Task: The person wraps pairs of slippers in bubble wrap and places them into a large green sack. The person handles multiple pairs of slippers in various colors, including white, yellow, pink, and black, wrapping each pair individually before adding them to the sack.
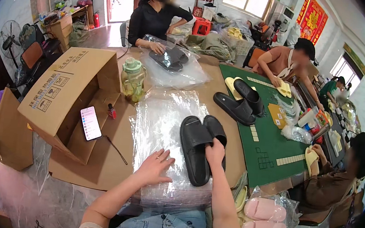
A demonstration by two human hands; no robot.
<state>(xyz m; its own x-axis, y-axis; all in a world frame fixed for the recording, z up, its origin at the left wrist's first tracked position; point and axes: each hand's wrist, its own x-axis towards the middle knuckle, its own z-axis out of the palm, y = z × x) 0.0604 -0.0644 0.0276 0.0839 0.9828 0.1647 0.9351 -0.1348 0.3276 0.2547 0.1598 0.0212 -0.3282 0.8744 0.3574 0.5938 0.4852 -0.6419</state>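
Observation:
A pair of black slide slippers (191, 153) lies over a stack of clear plastic bags (157, 120) in front of me. My right hand (215, 153) is closed on the pair near the straps, partly covering the right slipper. Fingers spread, my left hand (155, 167) rests flat on the bags, left of the slippers, holding nothing. Another black pair (236, 106) sits farther off to the right, on the edge of a green mat (256, 153), beside a pale yellow slipper (232, 87).
On the left stand an open cardboard box (60, 88) holding a lit phone (90, 123) and a lidded jar (132, 82). Across the table a co-worker handles bagged dark slippers (169, 58); others work at right with yellow slippers (285, 89). Bagged pink slippers (265, 219) lie near my right elbow.

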